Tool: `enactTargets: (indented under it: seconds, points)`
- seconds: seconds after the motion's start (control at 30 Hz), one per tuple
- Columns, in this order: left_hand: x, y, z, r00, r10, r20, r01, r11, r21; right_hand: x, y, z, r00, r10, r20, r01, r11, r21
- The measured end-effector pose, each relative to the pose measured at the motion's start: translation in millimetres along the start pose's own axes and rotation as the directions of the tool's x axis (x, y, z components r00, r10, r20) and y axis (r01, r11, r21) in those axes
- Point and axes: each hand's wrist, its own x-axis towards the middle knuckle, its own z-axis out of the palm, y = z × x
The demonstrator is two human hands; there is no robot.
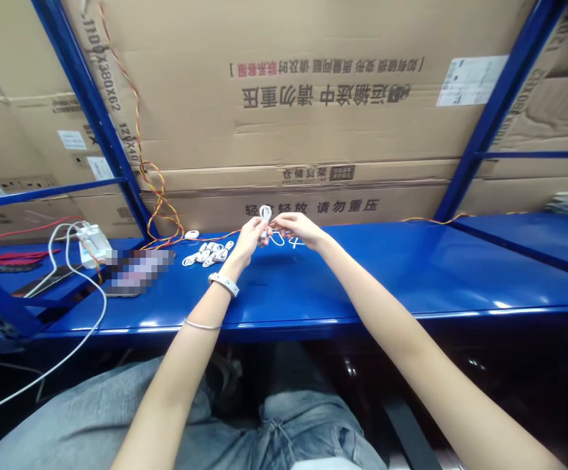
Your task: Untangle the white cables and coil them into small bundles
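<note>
My left hand (249, 240) is closed round a small coil of white cable (265, 214), held up above the blue shelf (392, 274). A white band sits on that wrist, with a thin bracelet lower on the forearm. My right hand (296, 227) pinches the loose end of the same cable beside the coil, and a short white loop hangs below the fingers. Several bundled white cables (209, 254) lie on the shelf just left of my hands. A small white oval piece (192, 234) rests behind them.
Big cardboard boxes (313, 117) stand behind the shelf between blue uprights. A twisted red and yellow wire (159, 202) hangs at left. A white charger block (91, 243) with a long white lead lies on the left, next to a blurred patch. My knees in grey jeans are below.
</note>
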Motion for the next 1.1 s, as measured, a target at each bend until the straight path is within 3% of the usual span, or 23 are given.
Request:
enactTargets:
  seconds: [0.23,0.37,0.5,0.8,1.1]
  points:
    - [-5.5,8.1,2.1,0.994,-0.048,0.099,0.061,0.988,-0.141,0.3,-1.3,2.4,0.999,-0.054,-0.004,0.054,0.996,0.069]
    - [-5.4,6.6,2.1,0.977,-0.034,0.209,0.096,0.951,-0.294,-0.7,-1.1,1.1,0.995,-0.084,0.056,0.074,0.984,0.163]
    - [-4.6,5.4,0.3,0.967,-0.024,0.253,0.130,0.902,-0.412,-0.5,1.5,-0.6,0.987,-0.125,0.105,0.099,0.970,0.222]
    - [-10.7,14.9,6.4,0.951,-0.063,0.303,0.176,0.915,-0.363,-1.2,0.6,3.2,0.989,-0.124,0.078,0.108,0.977,0.182]
    - [-13.8,15.6,-0.2,0.911,-0.078,0.405,0.202,0.941,-0.272,-3.4,4.7,1.0,0.968,-0.104,0.229,0.038,0.960,0.277]
